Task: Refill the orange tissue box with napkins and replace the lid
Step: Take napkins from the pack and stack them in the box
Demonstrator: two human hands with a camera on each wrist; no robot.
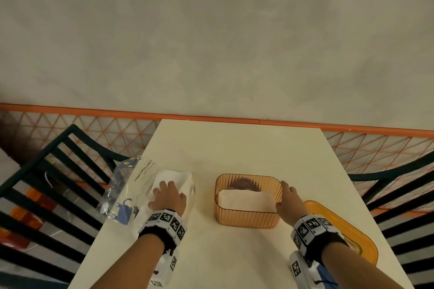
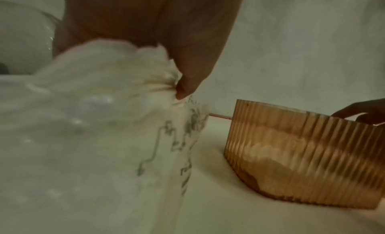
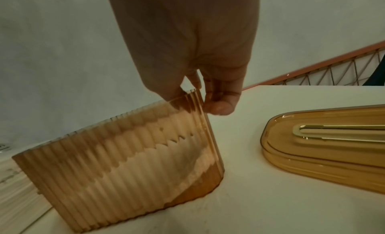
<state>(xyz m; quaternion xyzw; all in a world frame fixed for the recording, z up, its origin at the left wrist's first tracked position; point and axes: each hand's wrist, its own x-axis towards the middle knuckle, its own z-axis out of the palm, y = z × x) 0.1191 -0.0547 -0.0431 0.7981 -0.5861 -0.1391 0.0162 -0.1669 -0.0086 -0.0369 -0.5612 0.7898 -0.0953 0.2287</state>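
Soft, light napkins (image 1: 173,179) in their slippery wrapper (image 1: 126,190) left of the open tissue box (image 1: 248,218) seem best gripped as a stack, as the left hand (image 1: 168,197) pinches them; the right hand (image 1: 290,204) pinches the rigid rim.

Bare table (image 1: 234,152) beyond box (image 1: 246,220); lid (image 1: 352,232) right.

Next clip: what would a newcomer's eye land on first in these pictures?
The ribbed orange tissue box at the middle of the table, open and partly filled with white napkins, with the right hand pinching its right rim. To the left, the left hand grips a napkin stack in a clear printed wrapper. The orange lid lies at the right, behind the right wrist.
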